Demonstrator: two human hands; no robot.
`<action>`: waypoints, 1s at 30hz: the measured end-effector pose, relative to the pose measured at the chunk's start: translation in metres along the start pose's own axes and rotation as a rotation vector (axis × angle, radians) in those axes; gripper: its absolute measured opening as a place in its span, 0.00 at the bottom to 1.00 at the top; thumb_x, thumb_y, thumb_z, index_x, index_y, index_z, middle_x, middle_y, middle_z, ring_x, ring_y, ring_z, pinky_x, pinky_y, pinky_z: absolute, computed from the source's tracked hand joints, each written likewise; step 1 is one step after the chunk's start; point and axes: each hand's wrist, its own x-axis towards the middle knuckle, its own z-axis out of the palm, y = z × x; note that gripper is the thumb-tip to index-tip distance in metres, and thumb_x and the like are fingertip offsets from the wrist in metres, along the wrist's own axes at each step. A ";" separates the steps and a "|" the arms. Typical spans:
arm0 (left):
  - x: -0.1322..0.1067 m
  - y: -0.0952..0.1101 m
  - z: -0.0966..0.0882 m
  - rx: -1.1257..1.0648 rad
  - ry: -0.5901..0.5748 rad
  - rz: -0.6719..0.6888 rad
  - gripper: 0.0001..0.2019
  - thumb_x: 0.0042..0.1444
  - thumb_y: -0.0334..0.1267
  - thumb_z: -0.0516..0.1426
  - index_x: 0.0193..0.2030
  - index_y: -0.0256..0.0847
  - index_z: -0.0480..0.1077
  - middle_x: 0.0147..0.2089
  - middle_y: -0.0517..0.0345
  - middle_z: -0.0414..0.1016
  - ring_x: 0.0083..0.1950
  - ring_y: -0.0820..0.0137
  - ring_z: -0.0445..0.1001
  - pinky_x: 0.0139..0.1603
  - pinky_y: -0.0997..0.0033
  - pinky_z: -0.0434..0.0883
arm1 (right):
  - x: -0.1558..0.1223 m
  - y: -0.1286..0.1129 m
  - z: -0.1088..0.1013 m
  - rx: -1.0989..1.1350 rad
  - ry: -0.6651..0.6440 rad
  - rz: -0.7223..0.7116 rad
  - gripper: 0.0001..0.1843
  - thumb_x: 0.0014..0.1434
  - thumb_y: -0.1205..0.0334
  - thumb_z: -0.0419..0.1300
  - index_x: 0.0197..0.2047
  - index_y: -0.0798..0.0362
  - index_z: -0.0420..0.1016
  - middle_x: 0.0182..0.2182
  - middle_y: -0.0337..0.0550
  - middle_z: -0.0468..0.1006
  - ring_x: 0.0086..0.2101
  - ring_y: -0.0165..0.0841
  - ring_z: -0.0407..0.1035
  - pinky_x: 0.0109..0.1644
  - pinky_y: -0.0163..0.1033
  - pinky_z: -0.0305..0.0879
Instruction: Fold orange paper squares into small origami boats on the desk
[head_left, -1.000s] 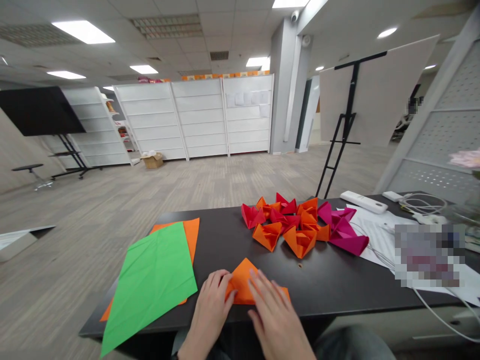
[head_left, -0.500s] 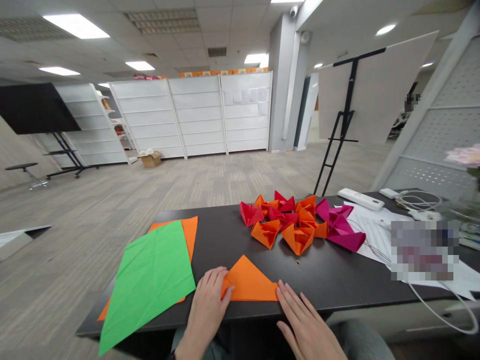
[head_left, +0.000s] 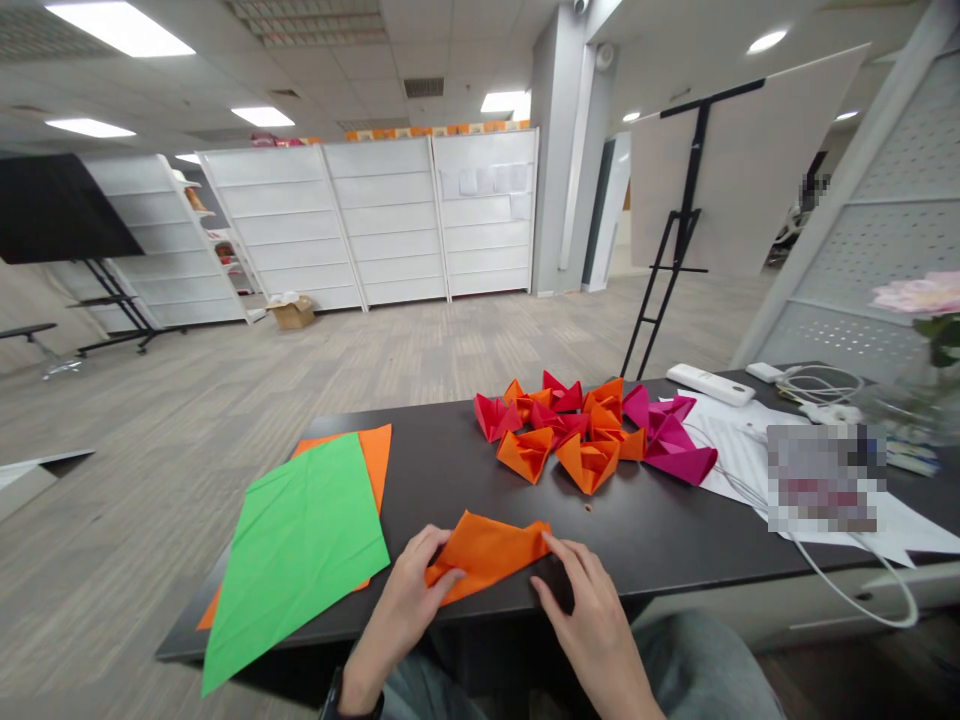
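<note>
A folded orange paper is lifted slightly off the near edge of the black table. My left hand pinches its left corner. My right hand pinches its right corner with thumb and forefinger. Both hands are closed on the paper. Beyond it lies a cluster of finished folded paper shapes in orange, red and magenta.
A green sheet lies over an orange sheet at the table's left. White papers, a white remote, cables and a pink flower are at the right. An easel stands behind the table.
My right hand slid off the flat orange triangle to its right corner. Both hands then pinched the corners and raised the paper off the table.
</note>
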 end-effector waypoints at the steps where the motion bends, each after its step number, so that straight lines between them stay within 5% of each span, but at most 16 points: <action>1: -0.001 0.000 -0.001 -0.021 -0.016 -0.023 0.11 0.56 0.33 0.59 0.46 0.43 0.73 0.48 0.51 0.77 0.52 0.60 0.75 0.56 0.59 0.72 | 0.003 -0.002 0.000 0.022 -0.008 0.016 0.20 0.63 0.60 0.59 0.58 0.47 0.69 0.49 0.47 0.75 0.48 0.42 0.73 0.53 0.49 0.73; 6: -0.003 -0.002 -0.005 -0.042 -0.067 -0.019 0.09 0.59 0.34 0.58 0.46 0.47 0.76 0.49 0.55 0.79 0.57 0.60 0.72 0.63 0.57 0.67 | 0.015 -0.004 -0.002 0.106 -0.045 0.116 0.21 0.61 0.60 0.59 0.58 0.44 0.68 0.53 0.44 0.72 0.52 0.41 0.71 0.57 0.47 0.70; 11: -0.004 0.000 -0.007 -0.034 -0.108 0.066 0.11 0.60 0.31 0.56 0.44 0.49 0.77 0.42 0.59 0.80 0.51 0.64 0.73 0.61 0.60 0.67 | 0.018 0.000 0.004 0.220 -0.043 0.141 0.16 0.62 0.59 0.59 0.54 0.47 0.71 0.50 0.45 0.75 0.47 0.38 0.74 0.51 0.43 0.73; 18: -0.006 0.000 -0.006 -0.062 -0.060 0.027 0.13 0.60 0.31 0.56 0.48 0.48 0.77 0.44 0.55 0.78 0.51 0.63 0.71 0.55 0.63 0.71 | 0.014 -0.002 0.002 0.150 0.262 0.096 0.11 0.63 0.54 0.60 0.46 0.50 0.73 0.45 0.49 0.76 0.46 0.41 0.73 0.47 0.45 0.73; 24: -0.007 0.001 -0.006 -0.031 -0.034 0.039 0.13 0.59 0.32 0.56 0.48 0.48 0.77 0.44 0.55 0.79 0.50 0.63 0.73 0.54 0.63 0.73 | 0.009 0.002 0.004 0.216 0.056 0.038 0.13 0.63 0.52 0.60 0.48 0.48 0.77 0.43 0.46 0.80 0.43 0.39 0.75 0.49 0.45 0.74; 30: -0.007 0.004 -0.006 0.027 0.051 0.080 0.12 0.59 0.35 0.58 0.49 0.47 0.75 0.47 0.53 0.77 0.51 0.61 0.74 0.55 0.57 0.73 | 0.019 0.003 -0.008 0.319 -0.102 0.078 0.16 0.66 0.49 0.56 0.35 0.47 0.80 0.35 0.45 0.79 0.37 0.38 0.76 0.45 0.42 0.75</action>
